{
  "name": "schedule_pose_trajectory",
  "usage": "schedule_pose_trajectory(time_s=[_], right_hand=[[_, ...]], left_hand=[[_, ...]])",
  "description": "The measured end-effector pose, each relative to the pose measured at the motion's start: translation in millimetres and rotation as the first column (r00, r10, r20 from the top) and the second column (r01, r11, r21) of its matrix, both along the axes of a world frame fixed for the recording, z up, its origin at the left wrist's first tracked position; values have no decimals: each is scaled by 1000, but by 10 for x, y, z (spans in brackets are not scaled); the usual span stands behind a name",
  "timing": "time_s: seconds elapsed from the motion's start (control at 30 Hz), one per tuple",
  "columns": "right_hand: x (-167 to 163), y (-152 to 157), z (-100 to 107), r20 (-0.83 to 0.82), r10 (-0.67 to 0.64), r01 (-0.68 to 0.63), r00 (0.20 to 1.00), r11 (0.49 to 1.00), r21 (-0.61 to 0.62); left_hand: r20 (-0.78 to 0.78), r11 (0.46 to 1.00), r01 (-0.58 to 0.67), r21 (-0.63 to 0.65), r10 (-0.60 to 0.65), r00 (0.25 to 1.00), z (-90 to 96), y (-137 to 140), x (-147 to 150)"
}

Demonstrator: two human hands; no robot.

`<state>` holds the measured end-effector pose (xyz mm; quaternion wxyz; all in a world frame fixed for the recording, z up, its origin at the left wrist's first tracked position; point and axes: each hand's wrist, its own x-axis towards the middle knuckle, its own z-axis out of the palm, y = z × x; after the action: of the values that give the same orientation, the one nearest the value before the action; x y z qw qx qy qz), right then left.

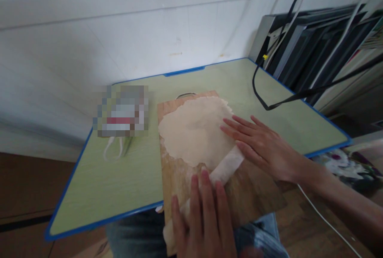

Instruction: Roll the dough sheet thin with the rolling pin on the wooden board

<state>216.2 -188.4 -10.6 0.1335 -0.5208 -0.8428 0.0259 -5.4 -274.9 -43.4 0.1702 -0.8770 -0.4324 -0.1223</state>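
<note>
Head view. A thin sheet of dough [194, 130] covers the far part of a wooden board [251, 194] on the bench [137, 182]. The step in hand appears to be rolling out; a further pass would call for even pressure from both hands. The left hand [205, 226], fingers spread, lies across a pale rolling pin [228, 167] nearer the body than the dough; the right hand [266, 150], also spread, lies at the pin's far end, fingertips over the dough's right edge.

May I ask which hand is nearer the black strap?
The right hand, at the far end of the rolling pin; the left hand, farther off, crosses its near part.
</note>
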Motion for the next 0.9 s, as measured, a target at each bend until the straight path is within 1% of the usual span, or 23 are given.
schedule_pose_trajectory(time_s=[0.03, 0.1, 0.2, 0.27, 0.33, 0.4, 0.43, 0.47, 0.6, 0.67, 0.73, 0.8, 0.9], right_hand=[[-28, 63, 6, 19, 0, 0, 1000, 1000, 4], [-95, 219, 19, 64, 0, -2, 998, 1000, 20], [-183, 491, 33, 118, 24, -26, 993, 999, 19], [-224, 671, 38, 134, 41, -40, 990, 999, -11], [-254, 834, 37, 132, 75, -71, 988, 997, -32], [-280, 968, 25, 119, 115, -111, 986, 993, -32], [-292, 1021, 15, 111, 123, -121, 986, 992, -30], [-302, 1064, 3, 104, 116, -113, 988, 993, -28], [-310, 1142, -35, 97, 1, 2, 995, 999, -32], [-292, 1127, -36, 133, 28, -24, 991, 999, -28], [-274, 1075, -27, 195, 111, -107, 974, 994, -31], [-269, 983, -16, 233, 149, -142, 961, 989, -46], [-290, 775, -1, 210, 131, -123, 969, 991, -50]], left_hand=[[-29, 1000, 19, 4, -19, 999, 39, 66, -28], [-94, 1000, -11, -1, 11, 995, 138, 222, -59], [-147, 989, -140, -50, 131, 980, 304, 503, -59], [-162, 978, -177, -112, 158, 974, 401, 725, -76], [-167, 968, -157, -194, 125, 978, 472, 966, -133], [-145, 954, -94, -284, 54, 988, 516, 1212, -214], [-127, 950, -59, -306, 21, 992, 528, 1330, -253], [-112, 948, -40, -314, 5, 994, 534, 1442, -286], [-43, 922, -6, -388, -12, 999, 523, 1795, -329], [-35, 910, 12, -415, -30, 999, 504, 1898, -320], [-64, 901, 23, -433, -56, 996, 481, 1941, -315], [-93, 897, 17, -441, -64, 994, 462, 1918, -326], [-87, 892, 25, -451, -71, 994, 463, 1781, -364]])
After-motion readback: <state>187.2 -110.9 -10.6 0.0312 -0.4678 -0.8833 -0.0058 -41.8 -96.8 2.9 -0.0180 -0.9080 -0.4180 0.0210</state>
